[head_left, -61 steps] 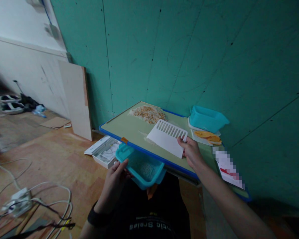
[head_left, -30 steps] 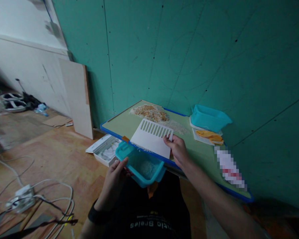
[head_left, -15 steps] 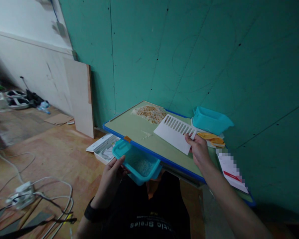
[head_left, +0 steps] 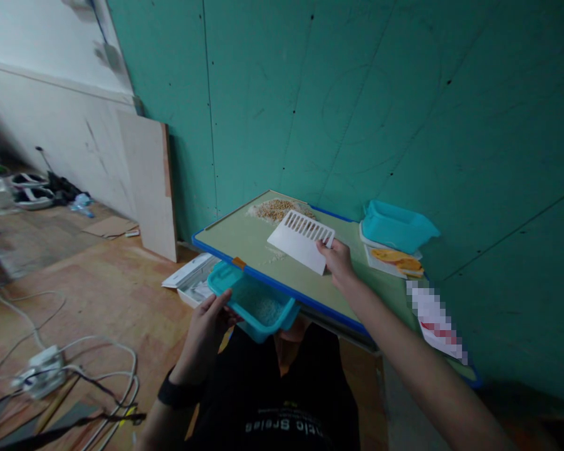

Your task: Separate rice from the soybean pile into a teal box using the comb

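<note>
A green wall [head_left: 357, 94] fills the far side. Standing in front of it is a table [head_left: 225, 235] with a pale top and blue edging, its near edge running from far left to near right.

Below the left part of that edge is a blue tub [head_left: 258, 332], its long side roughly following the edge and its open top facing up; pale grains lie inside. A second tub [head_left: 399, 228] sits at the table's far right, beside a yellow cloth [head_left: 397, 260].

Smaller than the tubs is a white scraper [head_left: 294, 245] over the middle of the table. Its long axis slants from far left to near right, with the slots on the far side and the plain edge facing the near side, towards the blue tub. Whether it touches the tabletop, I cannot tell.

The right hand [head_left: 339, 260] is closed on the scraper's right end, thumb on top. The left hand [head_left: 211, 316] is closed on the blue tub's left end, thumb over the rim.

A pile of grain and yellow kernels [head_left: 277, 208] lies just beyond the slots, partly hidden. Smallest is a scatter of white grains [head_left: 276, 254], between the plain edge and the table's near edge; the right hand is the nearer one to it.
</note>
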Demonstrator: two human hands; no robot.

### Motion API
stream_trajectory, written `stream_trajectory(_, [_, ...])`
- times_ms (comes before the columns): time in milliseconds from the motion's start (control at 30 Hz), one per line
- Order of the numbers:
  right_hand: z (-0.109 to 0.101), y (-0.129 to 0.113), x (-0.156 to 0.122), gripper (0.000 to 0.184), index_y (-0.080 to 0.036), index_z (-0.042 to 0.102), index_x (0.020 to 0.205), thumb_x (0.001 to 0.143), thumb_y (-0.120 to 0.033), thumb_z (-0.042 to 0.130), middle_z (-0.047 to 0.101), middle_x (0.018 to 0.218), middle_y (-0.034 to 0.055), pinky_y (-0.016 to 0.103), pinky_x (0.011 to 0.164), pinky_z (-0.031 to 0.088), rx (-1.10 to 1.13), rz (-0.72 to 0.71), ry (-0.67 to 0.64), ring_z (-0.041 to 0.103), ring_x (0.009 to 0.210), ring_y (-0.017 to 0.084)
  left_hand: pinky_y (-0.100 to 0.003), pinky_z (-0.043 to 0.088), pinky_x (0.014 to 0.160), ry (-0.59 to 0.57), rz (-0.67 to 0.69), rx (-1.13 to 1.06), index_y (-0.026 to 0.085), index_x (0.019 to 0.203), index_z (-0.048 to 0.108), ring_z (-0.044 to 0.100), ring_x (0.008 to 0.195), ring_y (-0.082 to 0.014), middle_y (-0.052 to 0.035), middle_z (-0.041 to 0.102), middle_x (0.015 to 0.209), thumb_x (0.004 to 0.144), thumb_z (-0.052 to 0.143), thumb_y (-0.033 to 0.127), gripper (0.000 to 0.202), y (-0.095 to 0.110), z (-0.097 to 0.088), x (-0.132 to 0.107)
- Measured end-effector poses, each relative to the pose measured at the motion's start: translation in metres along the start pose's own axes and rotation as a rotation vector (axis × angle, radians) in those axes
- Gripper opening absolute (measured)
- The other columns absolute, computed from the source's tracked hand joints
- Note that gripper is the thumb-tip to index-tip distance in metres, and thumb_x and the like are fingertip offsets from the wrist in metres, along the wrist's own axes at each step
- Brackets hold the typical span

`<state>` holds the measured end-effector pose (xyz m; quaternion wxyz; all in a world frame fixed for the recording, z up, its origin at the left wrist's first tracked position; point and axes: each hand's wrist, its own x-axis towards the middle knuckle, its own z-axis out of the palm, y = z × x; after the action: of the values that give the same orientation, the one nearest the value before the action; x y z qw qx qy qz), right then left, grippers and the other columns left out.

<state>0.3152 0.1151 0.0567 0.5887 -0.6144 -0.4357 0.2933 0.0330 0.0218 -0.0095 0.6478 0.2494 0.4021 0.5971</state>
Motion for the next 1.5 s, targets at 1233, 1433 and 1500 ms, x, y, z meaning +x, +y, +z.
stream_trajectory(1233, [0.007, -0.021, -0.064, 0.049, -0.017, 0.069, 0.074, 0.047, -0.052, 0.09, 0.07, 0.067, 0.0026, 0.031, 0.057, 0.046, 0.22, 0.212, -0.264, 0.061, 0.06, 0.019, -0.024, 0.052, 0.049, -0.029, 0.015, -0.02, 0.017, 0.059, 0.061, 0.062, 0.046, -0.0138, 0.0007, 0.063, 0.051, 0.068, 0.087, 0.042, 0.037, -0.01, -0.001, -0.001])
stream_trajectory(1433, [0.008, -0.027, -0.072, 0.05, -0.016, 0.069, 0.075, 0.049, -0.053, 0.091, 0.07, 0.068, 0.0029, 0.029, 0.055, 0.044, 0.225, 0.235, -0.288, 0.06, 0.061, 0.018, -0.025, 0.054, 0.051, -0.03, -0.001, -0.019, 0.018, 0.059, 0.061, 0.063, 0.048, -0.0145, 0.0011, 0.064, 0.052, 0.068, 0.088, 0.043, 0.038, -0.011, -0.001, -0.001])
stream_trajectory(1500, [0.003, -0.031, -0.074, 0.05, -0.017, 0.069, 0.075, 0.048, -0.053, 0.091, 0.07, 0.068, 0.0032, 0.029, 0.056, 0.045, 0.251, 0.24, -0.297, 0.061, 0.061, 0.018, -0.025, 0.054, 0.051, -0.031, -0.002, -0.023, 0.018, 0.059, 0.061, 0.062, 0.048, -0.0143, 0.0011, 0.063, 0.051, 0.068, 0.088, 0.043, 0.037, -0.012, -0.002, -0.002])
